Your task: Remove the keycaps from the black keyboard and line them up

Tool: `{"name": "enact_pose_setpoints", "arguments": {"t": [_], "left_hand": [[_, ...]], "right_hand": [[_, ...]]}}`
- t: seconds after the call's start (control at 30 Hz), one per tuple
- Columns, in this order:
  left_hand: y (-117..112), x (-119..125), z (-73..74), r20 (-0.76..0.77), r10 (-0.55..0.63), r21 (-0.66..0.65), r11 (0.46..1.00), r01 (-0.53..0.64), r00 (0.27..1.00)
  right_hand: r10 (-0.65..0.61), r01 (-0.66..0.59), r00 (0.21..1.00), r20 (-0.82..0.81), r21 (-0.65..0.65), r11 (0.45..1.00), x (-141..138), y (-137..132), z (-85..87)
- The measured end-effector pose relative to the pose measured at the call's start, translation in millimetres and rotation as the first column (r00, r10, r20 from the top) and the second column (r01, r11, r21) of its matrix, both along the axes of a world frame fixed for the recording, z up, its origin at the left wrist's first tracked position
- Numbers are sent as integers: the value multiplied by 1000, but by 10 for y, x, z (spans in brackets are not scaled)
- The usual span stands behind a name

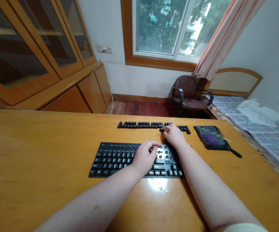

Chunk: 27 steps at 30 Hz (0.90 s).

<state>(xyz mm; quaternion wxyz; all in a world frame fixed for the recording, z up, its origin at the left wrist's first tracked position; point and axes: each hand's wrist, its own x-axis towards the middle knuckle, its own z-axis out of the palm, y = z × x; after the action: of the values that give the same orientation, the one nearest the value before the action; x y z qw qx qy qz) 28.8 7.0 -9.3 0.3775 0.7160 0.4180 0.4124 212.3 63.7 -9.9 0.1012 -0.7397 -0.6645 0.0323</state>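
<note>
A black keyboard lies on the wooden desk before me. Along its top and right of my left hand, bare key posts show in place of caps. Behind the keyboard, loose black keycaps are lined up in rows. My right hand reaches across the keyboard to these rows, its fingers closed on a keycap at their front edge. My left hand rests over the middle of the keyboard, fingers curled and tips together near the bare posts; whatever they hold, if anything, is hidden.
To the right on the desk lies a dark pouch with a strap, partly blurred out. Beyond the far edge stand a brown armchair and a bed. A glass-fronted cabinet runs along the left.
</note>
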Motion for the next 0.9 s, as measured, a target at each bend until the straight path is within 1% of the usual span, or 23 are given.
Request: {"name": "enact_pose_setpoints", "arguments": {"t": [0.13,0.33,0.5,0.77,0.9], "left_hand": [[0,3,-5,1,-2,4,1000,2,1000],[-2,2,2,9,-7,10,1000,6,1000],[0,1,-6,9,-5,8,1000,5,1000],[-1,-2,-8,2,-10,-3,1000,10,1000],[4,-1,-14,2,-13,-7,1000,13,1000]], "right_hand": [[57,-57,998,-28,-5,998,-6,4,-12],[88,-87,995,-42,36,996,-5,2,-16],[130,-128,990,-45,39,991,-2,6,-55],[131,-129,990,-57,35,991,1,16,-59],[100,-94,993,-60,91,991,11,19,-53]]}}
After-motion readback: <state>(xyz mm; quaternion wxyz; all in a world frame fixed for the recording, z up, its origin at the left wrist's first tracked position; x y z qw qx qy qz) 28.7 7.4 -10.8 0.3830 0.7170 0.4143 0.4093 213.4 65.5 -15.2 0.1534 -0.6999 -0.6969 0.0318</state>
